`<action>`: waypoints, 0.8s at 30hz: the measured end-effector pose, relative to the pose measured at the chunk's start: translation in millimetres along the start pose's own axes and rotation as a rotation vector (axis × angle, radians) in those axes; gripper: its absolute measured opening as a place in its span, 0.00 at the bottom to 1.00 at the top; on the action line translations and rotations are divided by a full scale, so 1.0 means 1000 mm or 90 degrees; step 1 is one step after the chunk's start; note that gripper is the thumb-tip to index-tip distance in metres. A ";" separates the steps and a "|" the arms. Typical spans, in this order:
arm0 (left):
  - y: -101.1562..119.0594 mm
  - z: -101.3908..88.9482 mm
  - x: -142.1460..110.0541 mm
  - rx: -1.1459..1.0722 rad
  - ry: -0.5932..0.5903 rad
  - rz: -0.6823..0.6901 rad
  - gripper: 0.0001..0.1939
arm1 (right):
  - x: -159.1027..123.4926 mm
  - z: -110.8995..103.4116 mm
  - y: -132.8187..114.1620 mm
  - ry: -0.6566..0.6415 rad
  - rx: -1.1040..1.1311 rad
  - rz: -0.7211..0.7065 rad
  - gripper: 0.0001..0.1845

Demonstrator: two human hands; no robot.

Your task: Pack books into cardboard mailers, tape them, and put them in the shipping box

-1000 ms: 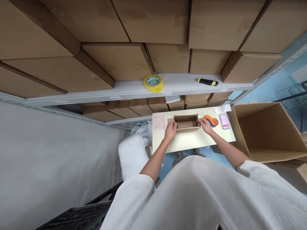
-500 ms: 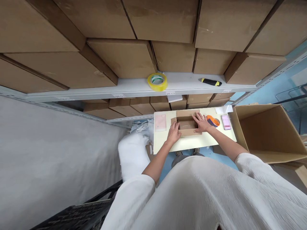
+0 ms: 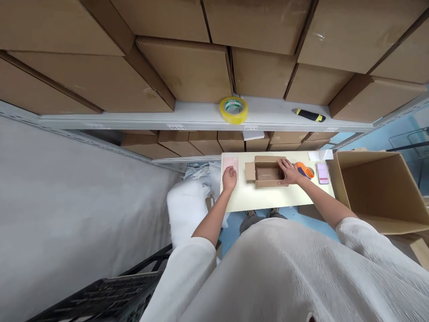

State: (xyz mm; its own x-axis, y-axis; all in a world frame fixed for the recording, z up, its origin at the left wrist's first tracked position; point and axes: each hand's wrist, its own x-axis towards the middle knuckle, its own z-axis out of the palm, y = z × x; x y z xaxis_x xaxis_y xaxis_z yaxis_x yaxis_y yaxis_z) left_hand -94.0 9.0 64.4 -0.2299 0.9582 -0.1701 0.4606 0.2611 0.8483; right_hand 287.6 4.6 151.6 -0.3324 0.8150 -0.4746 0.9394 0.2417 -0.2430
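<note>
A small open cardboard box (image 3: 268, 184) lies on the pale yellow tabletop (image 3: 251, 200), with a flap sticking out at its left end. My right hand (image 3: 290, 172) spans the box's right end, fingers at the far side and thumb at the near side. My left hand (image 3: 229, 180) is over a flat pink packet (image 3: 230, 161) at the table's left end. Its fingers are curled together, and whether they grip the packet is hidden. Right of the box sit an orange tape dispenser (image 3: 305, 170) and a phone (image 3: 322, 173).
A folded white paper (image 3: 321, 155) lies at the table's back right corner. On the shelf (image 3: 197, 114) above are a yellow tape roll (image 3: 233, 110), a utility knife (image 3: 309, 115) and stacked cartons. A large open carton (image 3: 375, 188) stands to the right; white wrapping (image 3: 187, 210) is at left.
My left hand has left the box's left end and moved left over the pink packet. The box's left flap now sticks outward. My right hand stays at the box's right end.
</note>
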 end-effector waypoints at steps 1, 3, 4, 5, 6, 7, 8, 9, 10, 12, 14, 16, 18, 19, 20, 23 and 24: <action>-0.006 -0.004 0.009 0.026 0.000 -0.062 0.16 | -0.001 0.000 0.000 0.001 -0.003 0.001 0.78; -0.017 -0.012 0.023 0.093 0.021 -0.143 0.15 | -0.002 -0.001 -0.001 0.000 -0.010 0.003 0.77; -0.022 -0.015 0.029 0.128 0.036 -0.174 0.16 | -0.002 -0.002 -0.002 0.000 -0.014 0.005 0.77; -0.027 -0.017 0.034 0.154 0.044 -0.201 0.16 | -0.003 -0.002 -0.002 -0.001 -0.016 0.008 0.77; -0.032 -0.018 0.038 0.161 0.043 -0.212 0.18 | -0.004 -0.002 -0.003 -0.001 -0.017 0.009 0.77; -0.036 -0.018 0.042 0.169 0.041 -0.224 0.20 | -0.004 -0.002 -0.003 0.001 -0.016 0.010 0.77; -0.039 -0.017 0.044 0.176 0.033 -0.229 0.22 | -0.005 -0.003 -0.003 0.003 -0.014 0.010 0.76; -0.042 -0.016 0.046 0.179 0.023 -0.228 0.24 | -0.005 -0.003 -0.003 0.007 -0.010 0.009 0.76; -0.044 -0.014 0.047 0.183 0.012 -0.223 0.25 | -0.005 -0.002 -0.003 0.010 -0.007 0.007 0.76; -0.046 -0.011 0.049 0.190 -0.005 -0.206 0.27 | -0.006 -0.002 -0.003 0.014 -0.003 0.004 0.76; -0.046 -0.008 0.050 0.195 -0.005 -0.200 0.29 | -0.007 -0.002 -0.003 0.016 -0.001 0.001 0.76; -0.046 -0.006 0.052 0.194 0.004 -0.223 0.31 | -0.007 -0.002 -0.003 0.016 0.002 0.000 0.75; -0.045 -0.006 0.054 0.189 0.008 -0.262 0.30 | -0.008 -0.003 -0.003 0.015 0.007 0.001 0.75; -0.044 -0.006 0.056 0.188 0.008 -0.280 0.29 | -0.008 -0.003 -0.004 0.014 0.009 0.002 0.75; -0.044 -0.006 0.058 0.187 0.006 -0.293 0.28 | -0.009 -0.003 -0.004 0.014 0.011 0.004 0.75; -0.042 -0.006 0.062 0.181 0.003 -0.314 0.25 | -0.009 -0.003 -0.005 0.016 0.013 0.008 0.75; -0.040 -0.005 0.063 0.179 0.007 -0.319 0.24 | -0.009 -0.003 -0.005 0.017 0.014 0.009 0.75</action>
State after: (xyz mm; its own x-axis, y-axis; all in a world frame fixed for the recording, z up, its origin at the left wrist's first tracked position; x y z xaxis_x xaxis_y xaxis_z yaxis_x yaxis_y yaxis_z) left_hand -131.5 58.1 22.0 -0.4867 0.7086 -0.5109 0.5028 0.7055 0.4994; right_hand 286.4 -2.2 159.4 -0.3171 0.8322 -0.4548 0.9417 0.2195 -0.2549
